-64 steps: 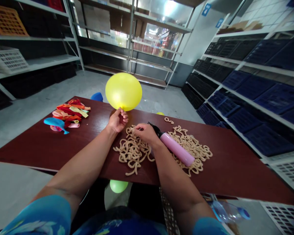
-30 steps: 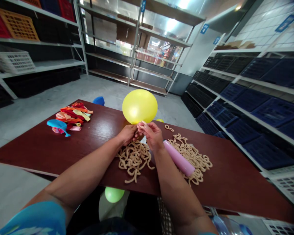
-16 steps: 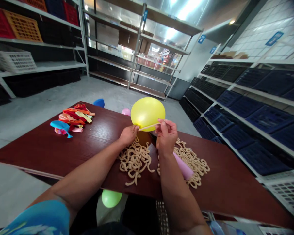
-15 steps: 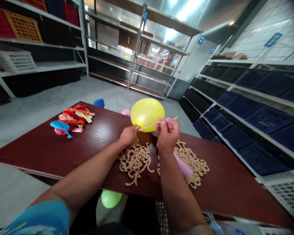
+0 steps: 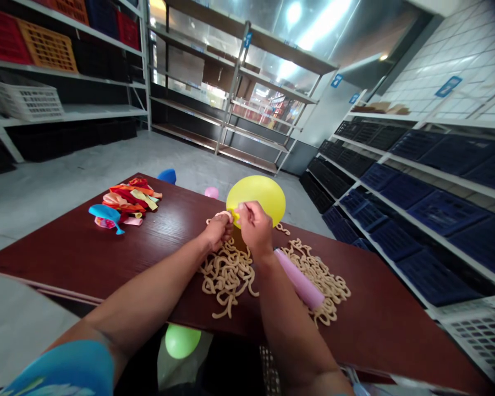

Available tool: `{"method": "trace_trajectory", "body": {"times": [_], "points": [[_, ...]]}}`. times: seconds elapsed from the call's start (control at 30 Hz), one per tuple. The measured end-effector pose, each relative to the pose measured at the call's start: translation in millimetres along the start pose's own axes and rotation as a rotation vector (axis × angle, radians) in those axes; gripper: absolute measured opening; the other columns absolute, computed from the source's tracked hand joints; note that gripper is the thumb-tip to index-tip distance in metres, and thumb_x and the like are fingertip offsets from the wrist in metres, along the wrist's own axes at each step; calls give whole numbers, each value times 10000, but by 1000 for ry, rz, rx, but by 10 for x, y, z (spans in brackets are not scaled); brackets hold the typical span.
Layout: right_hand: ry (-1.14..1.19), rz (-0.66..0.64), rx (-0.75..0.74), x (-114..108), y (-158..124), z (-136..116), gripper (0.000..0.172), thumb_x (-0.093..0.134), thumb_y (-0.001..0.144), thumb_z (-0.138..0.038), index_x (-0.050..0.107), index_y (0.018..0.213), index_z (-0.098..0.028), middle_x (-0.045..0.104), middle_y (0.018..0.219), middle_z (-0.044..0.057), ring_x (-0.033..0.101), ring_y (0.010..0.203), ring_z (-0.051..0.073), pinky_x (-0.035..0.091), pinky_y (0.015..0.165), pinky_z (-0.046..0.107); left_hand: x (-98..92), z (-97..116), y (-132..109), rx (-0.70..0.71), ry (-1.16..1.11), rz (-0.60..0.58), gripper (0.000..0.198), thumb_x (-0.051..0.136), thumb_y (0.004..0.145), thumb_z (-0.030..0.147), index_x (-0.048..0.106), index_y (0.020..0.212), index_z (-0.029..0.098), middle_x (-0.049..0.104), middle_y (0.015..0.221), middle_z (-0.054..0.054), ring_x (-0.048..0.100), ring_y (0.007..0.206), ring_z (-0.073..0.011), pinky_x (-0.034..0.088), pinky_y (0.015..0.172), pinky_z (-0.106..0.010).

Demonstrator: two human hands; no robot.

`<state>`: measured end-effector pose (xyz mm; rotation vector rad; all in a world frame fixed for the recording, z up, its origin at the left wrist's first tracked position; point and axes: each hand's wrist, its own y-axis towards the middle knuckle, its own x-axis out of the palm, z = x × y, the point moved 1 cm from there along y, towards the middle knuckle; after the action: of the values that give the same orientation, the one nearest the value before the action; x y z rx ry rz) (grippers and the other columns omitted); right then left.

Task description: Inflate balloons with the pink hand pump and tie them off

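Note:
An inflated yellow balloon (image 5: 264,192) is held up over the far side of the table. My left hand (image 5: 219,232) is closed on its neck, and a piece of beige cord (image 5: 224,214) lies across the thumb side of that hand. Pressed close to the knot end, my right hand (image 5: 256,224) has its fingers pinched, apparently on the cord; the back of the hand partly hides the grip. Below the hands is a heap of beige cord pieces (image 5: 226,278). A second cord heap (image 5: 330,283) lies to the right, with a pink cylinder (image 5: 300,279) on it.
Deflated balloons in several colours (image 5: 130,199) lie on the dark red table (image 5: 157,242) at the left. A green balloon (image 5: 182,341) is under the near edge, a pink one (image 5: 212,192) beyond the far edge. Shelves with crates (image 5: 433,214) line the sides.
My right hand has moved left, from holding the cord stretched out to close beside my left hand. The cord now shows over the left hand. The yellow balloon has shifted slightly right and down.

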<state>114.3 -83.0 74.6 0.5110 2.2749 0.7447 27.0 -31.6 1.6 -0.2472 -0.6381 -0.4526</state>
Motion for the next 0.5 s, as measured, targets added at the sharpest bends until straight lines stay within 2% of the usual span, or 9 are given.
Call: {"method": "trace_trajectory", "body": {"times": [0.1, 0.23, 0.37, 0.43, 0.5], "points": [[11, -8, 194, 36, -251, 257, 269, 426, 846, -409, 553, 704, -220, 634, 660, -6, 561, 609, 132, 420, 612, 237, 23, 67, -33, -22, -96, -41, 142, 479, 731, 194, 358, 657, 180, 214, 486, 87, 159, 344, -23, 84, 351, -141], [133, -30, 329, 243, -367, 575, 298, 465, 801, -435, 549, 625, -210, 586, 605, -14, 520, 610, 129, 407, 603, 229, 71, 137, -82, -144, -208, -68, 183, 473, 780, 199, 341, 654, 178, 191, 496, 88, 159, 340, -19, 72, 332, -127], [656, -102, 541, 442, -393, 671, 273, 491, 775, -453, 604, 779, -205, 633, 762, 0, 566, 729, 141, 449, 633, 238, 138, 198, -166, -362, -375, -191, 230, 456, 831, 234, 326, 651, 177, 167, 508, 86, 174, 342, -20, 75, 314, -119], [927, -157, 643, 487, -409, 639, 311, 498, 776, -470, 612, 893, -205, 649, 880, 21, 588, 815, 153, 476, 677, 260, 163, 217, -214, -423, -458, -265, 228, 457, 836, 228, 326, 655, 177, 173, 512, 80, 199, 350, -26, 98, 308, -113], [1099, -249, 696, 497, -424, 581, 360, 500, 776, -492, 614, 949, -198, 648, 930, 38, 596, 864, 162, 494, 701, 277, 184, 222, -259, -468, -500, -320, 222, 465, 828, 210, 326, 658, 180, 183, 515, 75, 209, 354, -33, 119, 302, -110]]}}
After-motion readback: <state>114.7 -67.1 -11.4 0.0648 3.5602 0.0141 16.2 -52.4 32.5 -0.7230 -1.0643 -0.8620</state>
